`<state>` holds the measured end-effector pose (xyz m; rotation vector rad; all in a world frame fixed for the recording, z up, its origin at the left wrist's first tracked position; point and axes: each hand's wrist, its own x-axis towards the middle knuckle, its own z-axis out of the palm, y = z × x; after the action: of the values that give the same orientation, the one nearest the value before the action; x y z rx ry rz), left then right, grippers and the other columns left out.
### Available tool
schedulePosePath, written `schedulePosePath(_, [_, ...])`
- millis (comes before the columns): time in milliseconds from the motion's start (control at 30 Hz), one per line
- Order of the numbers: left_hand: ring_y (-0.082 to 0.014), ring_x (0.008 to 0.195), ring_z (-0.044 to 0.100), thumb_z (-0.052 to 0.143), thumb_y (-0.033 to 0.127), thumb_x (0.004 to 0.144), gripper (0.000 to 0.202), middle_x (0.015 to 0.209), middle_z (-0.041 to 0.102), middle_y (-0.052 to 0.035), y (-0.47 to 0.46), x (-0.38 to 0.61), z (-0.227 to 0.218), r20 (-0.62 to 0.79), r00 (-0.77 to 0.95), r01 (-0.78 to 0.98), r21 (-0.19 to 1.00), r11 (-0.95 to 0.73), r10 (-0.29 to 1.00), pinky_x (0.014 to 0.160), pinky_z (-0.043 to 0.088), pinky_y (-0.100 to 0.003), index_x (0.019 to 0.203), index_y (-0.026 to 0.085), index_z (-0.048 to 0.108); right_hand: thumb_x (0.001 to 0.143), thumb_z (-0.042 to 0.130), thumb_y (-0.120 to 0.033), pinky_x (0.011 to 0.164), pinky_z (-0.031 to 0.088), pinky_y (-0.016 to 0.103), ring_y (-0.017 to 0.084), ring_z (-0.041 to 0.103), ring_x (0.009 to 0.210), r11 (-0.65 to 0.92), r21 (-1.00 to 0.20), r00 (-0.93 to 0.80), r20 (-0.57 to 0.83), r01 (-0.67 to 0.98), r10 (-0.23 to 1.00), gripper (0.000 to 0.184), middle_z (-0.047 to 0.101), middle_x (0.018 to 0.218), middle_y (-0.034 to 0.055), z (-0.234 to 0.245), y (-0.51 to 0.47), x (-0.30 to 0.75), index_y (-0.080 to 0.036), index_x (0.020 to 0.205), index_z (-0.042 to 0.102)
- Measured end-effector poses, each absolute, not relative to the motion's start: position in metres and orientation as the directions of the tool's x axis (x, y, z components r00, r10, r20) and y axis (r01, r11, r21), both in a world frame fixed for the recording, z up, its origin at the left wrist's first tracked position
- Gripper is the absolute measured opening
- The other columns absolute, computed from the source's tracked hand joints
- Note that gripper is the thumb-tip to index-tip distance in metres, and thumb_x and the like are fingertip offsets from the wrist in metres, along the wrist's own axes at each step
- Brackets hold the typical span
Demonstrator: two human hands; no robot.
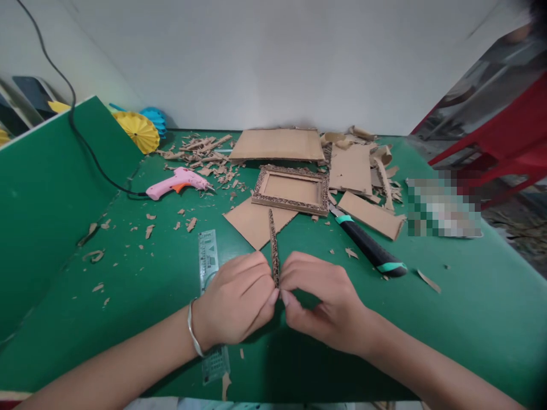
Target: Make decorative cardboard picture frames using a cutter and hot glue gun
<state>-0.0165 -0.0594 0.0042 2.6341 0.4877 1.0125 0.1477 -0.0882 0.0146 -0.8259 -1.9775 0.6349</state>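
Note:
Between my two hands a narrow cardboard strip [274, 242] points away from me, its corrugated edge facing up. My left hand [241, 299] is closed on the strip's near end from the left. From the right, my right hand [322, 302] pinches the same end with thumb and fingers. Just beyond the strip lies a rectangular cardboard frame [290, 206] with corrugated edges, partly over a flat cardboard piece [245, 222]. A clear green stencil ruler [208, 250] runs beneath my left hand and wrist, which hide its middle.
A pink glue gun [179, 181] with a black cord lies at the left. Right of the frame is a black-and-teal utility knife [367, 245], its blade toward the frame. Cardboard sheets [277, 145] and torn scraps [205, 154] line the back. A green partition [55, 188] bounds the left side.

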Motion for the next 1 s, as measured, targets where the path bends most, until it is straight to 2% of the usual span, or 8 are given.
schedulePosePath(167, [-0.0123,0.059,0.034,0.034,0.011,0.087,0.023,0.058,0.04,0.0003,-0.062,-0.016,0.006,0.555,0.685,0.156,0.52,-0.84,0.471,0.053,0.031,-0.025,0.065,0.017,0.037,0.074,0.051,-0.007,0.057,0.04,0.024,0.01,0.044,0.058,0.495,-0.853,-0.415,0.396,0.164,0.819,0.015,0.051,0.058,0.0002,0.014,-0.086,0.152,-0.017,0.062,0.049])
schedulePosePath(300, [-0.0117,0.061,0.035,0.031,0.016,0.09,0.024,0.06,0.039,0.0008,-0.065,-0.015,0.007,0.519,0.682,0.091,0.638,-0.765,0.515,0.055,0.032,-0.024,0.068,0.017,0.039,0.073,0.052,-0.006,0.059,0.04,0.024,0.01,0.045,0.059,0.427,-0.901,-0.447,0.355,0.068,0.821,0.016,0.052,0.058,0.0005,0.015,-0.085,0.153,-0.016,0.061,0.05])
schedulePosePath(400, [-0.0115,0.061,0.036,0.03,0.02,0.092,0.027,0.06,0.04,0.0008,-0.066,-0.015,0.009,0.51,0.673,0.073,0.674,-0.735,0.535,0.057,0.033,-0.024,0.068,0.017,0.042,0.072,0.053,-0.006,0.058,0.04,0.025,0.01,0.045,0.059,0.402,-0.915,-0.456,0.345,0.029,0.82,0.016,0.052,0.057,0.001,0.016,-0.085,0.153,-0.016,0.06,0.05])
schedulePosePath(633, [-0.0115,0.061,0.039,0.029,0.023,0.093,0.03,0.059,0.042,0.0004,-0.068,-0.015,0.015,0.519,0.661,0.026,0.705,-0.709,0.541,0.059,0.036,-0.024,0.069,0.017,0.045,0.073,0.051,-0.006,0.063,0.043,0.026,0.011,0.05,0.062,0.345,-0.935,-0.473,0.342,-0.084,0.812,0.015,0.057,0.06,0.0023,0.015,-0.084,0.155,-0.016,0.062,0.052])
schedulePosePath(767, [-0.0114,0.061,0.039,0.029,0.021,0.093,0.03,0.059,0.043,0.0001,-0.067,-0.014,0.016,0.528,0.669,0.002,0.703,-0.711,0.523,0.058,0.036,-0.024,0.069,0.017,0.045,0.075,0.049,-0.007,0.062,0.043,0.025,0.011,0.049,0.062,0.317,-0.946,-0.5,0.307,-0.067,0.81,0.016,0.055,0.06,0.0011,0.015,-0.085,0.156,-0.017,0.063,0.05])
schedulePosePath(933, [-0.013,0.06,0.037,0.031,0.014,0.09,0.023,0.06,0.042,-0.0008,-0.066,-0.017,0.011,0.572,0.68,0.077,0.565,-0.822,0.458,0.055,0.034,-0.027,0.069,0.017,0.041,0.077,0.058,-0.018,0.062,0.041,0.026,0.012,0.046,0.065,0.514,-0.849,-0.51,0.39,0.124,0.767,0.01,0.054,0.065,0.0016,0.018,-0.083,0.157,-0.016,0.07,0.051])
schedulePosePath(1000, [-0.0133,0.06,0.037,0.031,0.012,0.089,0.023,0.06,0.042,-0.001,-0.066,-0.019,0.01,0.577,0.69,0.082,0.538,-0.839,0.437,0.054,0.033,-0.027,0.069,0.017,0.04,0.08,0.057,-0.019,0.064,0.041,0.027,0.012,0.047,0.066,0.583,-0.797,-0.535,0.427,0.159,0.729,0.01,0.054,0.066,0.0024,0.019,-0.083,0.158,-0.016,0.072,0.051])
